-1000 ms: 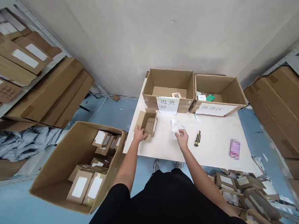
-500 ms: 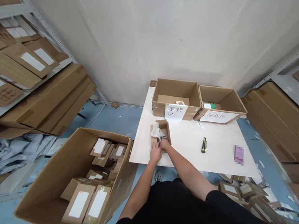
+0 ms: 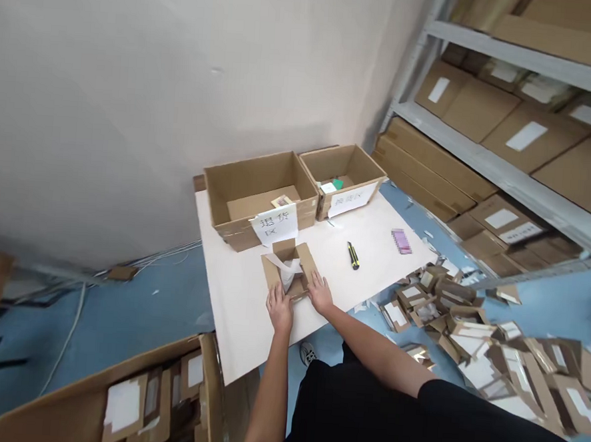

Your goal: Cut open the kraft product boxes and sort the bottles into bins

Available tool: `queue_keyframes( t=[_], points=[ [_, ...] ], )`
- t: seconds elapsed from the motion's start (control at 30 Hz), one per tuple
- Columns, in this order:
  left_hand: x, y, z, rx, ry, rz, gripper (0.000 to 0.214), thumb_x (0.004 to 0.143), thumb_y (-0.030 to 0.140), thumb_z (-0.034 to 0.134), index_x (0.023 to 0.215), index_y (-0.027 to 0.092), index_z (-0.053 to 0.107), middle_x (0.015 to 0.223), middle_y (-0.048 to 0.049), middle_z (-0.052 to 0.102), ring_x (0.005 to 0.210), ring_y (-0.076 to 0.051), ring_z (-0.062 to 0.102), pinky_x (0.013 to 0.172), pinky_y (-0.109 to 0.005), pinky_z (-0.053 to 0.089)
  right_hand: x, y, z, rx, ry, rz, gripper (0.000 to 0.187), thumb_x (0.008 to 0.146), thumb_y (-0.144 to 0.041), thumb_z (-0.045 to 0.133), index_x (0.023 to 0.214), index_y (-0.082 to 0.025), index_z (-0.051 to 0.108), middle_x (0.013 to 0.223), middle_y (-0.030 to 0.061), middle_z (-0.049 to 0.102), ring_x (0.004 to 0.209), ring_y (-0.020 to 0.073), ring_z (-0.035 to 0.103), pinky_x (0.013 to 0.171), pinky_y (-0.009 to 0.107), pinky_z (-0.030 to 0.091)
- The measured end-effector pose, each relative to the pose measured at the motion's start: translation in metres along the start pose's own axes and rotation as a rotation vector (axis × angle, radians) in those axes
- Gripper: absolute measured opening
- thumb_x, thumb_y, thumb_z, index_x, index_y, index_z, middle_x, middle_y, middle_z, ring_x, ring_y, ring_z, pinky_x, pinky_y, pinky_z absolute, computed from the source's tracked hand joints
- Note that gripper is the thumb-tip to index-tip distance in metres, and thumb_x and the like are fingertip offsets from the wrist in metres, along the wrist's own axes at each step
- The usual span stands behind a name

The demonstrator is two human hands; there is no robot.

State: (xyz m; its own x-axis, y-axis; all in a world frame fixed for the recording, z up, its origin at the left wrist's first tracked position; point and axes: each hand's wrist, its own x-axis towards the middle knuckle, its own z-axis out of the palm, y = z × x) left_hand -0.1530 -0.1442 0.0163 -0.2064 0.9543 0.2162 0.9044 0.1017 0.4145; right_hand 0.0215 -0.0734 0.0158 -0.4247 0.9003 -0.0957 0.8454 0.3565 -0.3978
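A small cardboard box [image 3: 299, 284] stands on the table with its flaps up, and crumpled white wrapping [image 3: 288, 271] pokes out of it. My left hand [image 3: 280, 308] grips its near left edge, fingers bent over the cardboard. On the right side, my right hand [image 3: 320, 293] holds the flap with its fingers on the outer face. Whatever lies under the wrapping is hidden. A black and yellow box cutter [image 3: 353, 256] lies to the right of my right hand.
Behind the small box are two larger open cartons [image 3: 234, 234] [image 3: 350, 196] with handwritten paper signs. A blurred purple item [image 3: 401, 241] lies on the white table [image 3: 234, 317]. A deep carton of parcels [image 3: 89, 395] stands at lower left. Opened boxes [image 3: 469, 331] litter the floor right, beside loaded shelves [image 3: 504, 167].
My right hand has come out of the small box to its right flap. My left hand has shifted to the near left edge. The view has turned to the right.
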Motion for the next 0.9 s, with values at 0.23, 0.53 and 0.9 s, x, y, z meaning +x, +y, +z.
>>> queue_keyframes(
  t=[0.23, 0.53, 0.9],
  points=[
    [0.051, 0.073, -0.025, -0.116, 0.088, 0.104, 0.020, 0.100, 0.033, 0.059, 0.099, 0.021, 0.075, 0.167, -0.0132, 0.044, 0.164, -0.038, 0.017, 0.125, -0.063, 0.033, -0.007, 0.047, -0.075, 0.050, 0.430, -0.107, 0.013, 0.100, -0.018, 0.063, 0.103, -0.018, 0.075, 0.168, 0.0172, 0.040, 0.159, 0.0295, 0.034, 0.129, 0.061, 0.028],
    [0.115, 0.254, -0.001, -0.257, -0.078, 0.405, 0.022, 0.101, 0.035, 0.060, 0.104, 0.023, 0.078, 0.170, -0.0093, 0.041, 0.161, -0.034, 0.029, 0.122, -0.047, 0.044, -0.076, 0.182, -0.197, 0.089, 0.718, 0.041, 0.018, 0.104, -0.023, 0.059, 0.110, -0.021, 0.076, 0.163, 0.0095, 0.049, 0.157, 0.0229, 0.037, 0.123, 0.044, 0.045],
    [0.072, 0.553, 0.156, -0.138, -0.420, 0.887, 0.018, 0.096, 0.029, 0.065, 0.101, 0.025, 0.083, 0.163, -0.0079, 0.051, 0.162, -0.037, 0.022, 0.127, -0.060, 0.030, -0.261, 0.412, -0.236, -0.010, 0.782, 0.723, 0.011, 0.096, -0.024, 0.069, 0.101, -0.024, 0.079, 0.166, 0.0088, 0.046, 0.162, 0.0343, 0.020, 0.124, 0.064, 0.029]
  ],
)
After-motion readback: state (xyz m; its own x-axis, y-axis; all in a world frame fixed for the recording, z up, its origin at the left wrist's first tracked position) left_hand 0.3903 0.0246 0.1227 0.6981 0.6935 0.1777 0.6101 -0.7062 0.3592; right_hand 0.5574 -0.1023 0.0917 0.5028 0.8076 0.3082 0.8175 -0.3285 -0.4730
